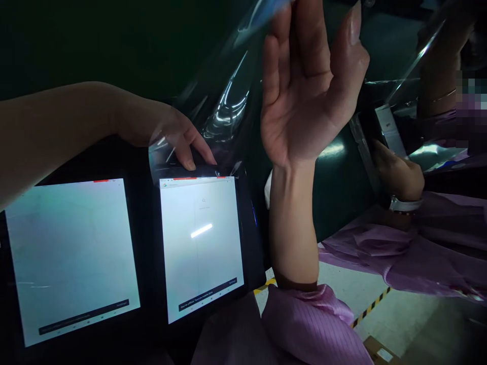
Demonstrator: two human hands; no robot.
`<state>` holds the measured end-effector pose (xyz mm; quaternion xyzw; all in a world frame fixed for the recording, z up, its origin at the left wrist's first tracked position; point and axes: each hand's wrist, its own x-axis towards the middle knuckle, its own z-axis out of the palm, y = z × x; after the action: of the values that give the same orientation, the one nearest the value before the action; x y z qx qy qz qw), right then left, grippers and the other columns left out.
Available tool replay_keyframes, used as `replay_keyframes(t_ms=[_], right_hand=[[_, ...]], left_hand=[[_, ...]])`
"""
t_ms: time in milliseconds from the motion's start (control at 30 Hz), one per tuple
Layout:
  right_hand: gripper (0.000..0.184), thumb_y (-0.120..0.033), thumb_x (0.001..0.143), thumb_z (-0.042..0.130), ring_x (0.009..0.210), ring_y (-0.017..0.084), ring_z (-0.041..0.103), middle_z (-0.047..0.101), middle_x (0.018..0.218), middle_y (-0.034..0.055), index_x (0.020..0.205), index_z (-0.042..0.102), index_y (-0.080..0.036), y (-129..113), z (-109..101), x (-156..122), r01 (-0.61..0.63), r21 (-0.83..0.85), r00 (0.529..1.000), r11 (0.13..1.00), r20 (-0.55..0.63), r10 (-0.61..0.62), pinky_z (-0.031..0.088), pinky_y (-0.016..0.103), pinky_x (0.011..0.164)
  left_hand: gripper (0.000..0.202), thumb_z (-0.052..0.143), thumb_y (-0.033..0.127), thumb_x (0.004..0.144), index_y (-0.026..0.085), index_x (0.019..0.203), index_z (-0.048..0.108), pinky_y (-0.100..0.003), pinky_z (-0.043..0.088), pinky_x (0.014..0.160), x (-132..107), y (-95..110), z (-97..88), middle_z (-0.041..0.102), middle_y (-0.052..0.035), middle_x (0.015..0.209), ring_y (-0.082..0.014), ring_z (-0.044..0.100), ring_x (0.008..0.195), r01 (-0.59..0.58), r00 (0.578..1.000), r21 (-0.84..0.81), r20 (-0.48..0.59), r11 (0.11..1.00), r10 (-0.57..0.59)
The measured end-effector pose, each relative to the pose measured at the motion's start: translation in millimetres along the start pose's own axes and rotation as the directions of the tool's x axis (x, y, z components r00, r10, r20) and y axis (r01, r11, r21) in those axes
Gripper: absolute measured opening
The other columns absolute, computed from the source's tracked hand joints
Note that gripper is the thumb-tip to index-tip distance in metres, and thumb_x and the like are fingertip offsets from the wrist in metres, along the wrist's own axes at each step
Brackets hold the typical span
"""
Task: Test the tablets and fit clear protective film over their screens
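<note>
Two black tablets with lit white screens lie side by side, the left tablet (72, 258) and the right tablet (201, 243). My left hand (171, 137) rests its fingertips on the top edge of the right tablet, fingers apart, pressing the end of a clear film (224, 101). The film rises from that edge up to the fingers of my right hand (308, 96). That hand is raised palm towards me, thumb spread, with the film caught at its fingertips by the frame's top edge.
Another person's hand (399, 172) with a wristwatch and a purple sleeve (418, 253) works at the right beside a dark green surface (342, 192). Below lie a pale floor with yellow-black tape (371, 306) and a cardboard box (382, 352).
</note>
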<state>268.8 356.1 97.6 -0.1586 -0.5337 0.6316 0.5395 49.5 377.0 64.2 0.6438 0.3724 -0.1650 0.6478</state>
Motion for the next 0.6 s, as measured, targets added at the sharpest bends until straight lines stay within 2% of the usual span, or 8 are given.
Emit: replay_keyframes(t_ms=[100, 200, 267, 367, 433, 500, 600], right_hand=[[0.051, -0.028, 0.101, 0.019, 0.128, 0.006, 0.053, 0.068, 0.106, -0.0131, 0.088, 0.067, -0.033, -0.2, 0.8, 0.3, -0.001, -0.041, 1.000, 0.999, -0.015, 0.000, 0.037, 0.023, 0.117], [0.052, -0.030, 0.100, 0.016, 0.131, 0.005, 0.050, 0.068, 0.112, -0.0144, 0.092, 0.067, -0.034, -0.3, -1.9, 0.0, 0.011, -0.122, 0.999, 0.992, -0.041, -0.016, 0.038, 0.022, 0.116], [0.053, -0.029, 0.101, 0.015, 0.132, 0.005, 0.049, 0.067, 0.113, -0.0138, 0.092, 0.067, -0.034, -0.7, -2.9, -0.6, 0.003, -0.118, 0.998, 0.993, -0.061, -0.010, 0.038, 0.021, 0.116], [0.051, -0.030, 0.102, 0.019, 0.134, 0.008, 0.048, 0.068, 0.114, -0.0086, 0.091, 0.069, -0.030, 0.0, -3.5, -2.3, -0.012, -0.063, 0.992, 0.998, -0.128, 0.004, 0.038, 0.021, 0.115], [0.051, -0.032, 0.102, 0.020, 0.135, 0.011, 0.047, 0.070, 0.114, -0.0066, 0.089, 0.069, -0.028, 2.2, -5.6, -3.9, -0.030, -0.048, 0.984, 0.998, -0.178, 0.021, 0.040, 0.026, 0.116], [0.050, -0.032, 0.102, 0.020, 0.134, 0.012, 0.049, 0.072, 0.112, -0.0059, 0.089, 0.068, -0.027, 5.4, -9.1, -5.5, -0.046, 0.010, 0.977, 0.999, -0.210, 0.047, 0.040, 0.030, 0.116], [0.046, -0.033, 0.102, 0.023, 0.131, 0.013, 0.052, 0.074, 0.105, -0.0003, 0.093, 0.067, -0.022, 9.6, -12.0, -7.1, -0.038, 0.226, 0.961, 0.973, -0.257, 0.098, 0.042, 0.027, 0.114]], left_hand=[[0.077, 0.071, 0.040, 0.067, 0.012, 0.134, 0.047, -0.038, 0.049, 0.087, -1.2, 3.0, 0.3, 0.069, 0.0027, 0.078, -0.0251, 0.066, 0.096, 0.115, 0.992, -0.184, 0.068, 0.976, -0.104], [0.073, 0.067, 0.039, 0.071, 0.012, 0.136, 0.046, -0.038, 0.048, 0.088, -2.8, 5.8, 1.8, 0.068, 0.0027, 0.079, -0.0251, 0.065, 0.099, 0.101, 0.993, -0.166, 0.073, 0.981, -0.090], [0.072, 0.066, 0.038, 0.072, 0.012, 0.136, 0.046, -0.037, 0.047, 0.087, -4.7, 8.1, 3.6, 0.068, 0.0021, 0.082, -0.0229, 0.065, 0.096, 0.097, 0.994, -0.169, 0.066, 0.981, -0.087], [0.066, 0.068, 0.035, 0.073, 0.016, 0.133, 0.051, -0.029, 0.046, 0.074, -8.9, 12.8, 7.6, 0.068, 0.0011, 0.085, -0.0160, 0.062, 0.079, 0.102, 0.995, -0.203, 0.023, 0.974, -0.100], [0.056, 0.068, 0.032, 0.074, 0.018, 0.128, 0.057, -0.024, 0.040, 0.062, -11.4, 15.5, 10.5, 0.067, 0.0000, 0.083, -0.0128, 0.058, 0.069, 0.083, 0.996, -0.210, -0.006, 0.974, -0.086], [0.049, 0.066, 0.029, 0.076, 0.018, 0.123, 0.061, -0.024, 0.034, 0.057, -12.9, 16.4, 12.7, 0.063, 0.0006, 0.074, -0.0111, 0.052, 0.062, 0.061, 0.997, -0.210, -0.038, 0.976, -0.071], [0.047, 0.068, 0.029, 0.076, 0.017, 0.121, 0.063, -0.027, 0.032, 0.057, -13.3, 15.0, 14.0, 0.053, 0.0033, 0.061, -0.0102, 0.045, 0.055, 0.037, 0.995, -0.195, -0.085, 0.980, -0.055]])
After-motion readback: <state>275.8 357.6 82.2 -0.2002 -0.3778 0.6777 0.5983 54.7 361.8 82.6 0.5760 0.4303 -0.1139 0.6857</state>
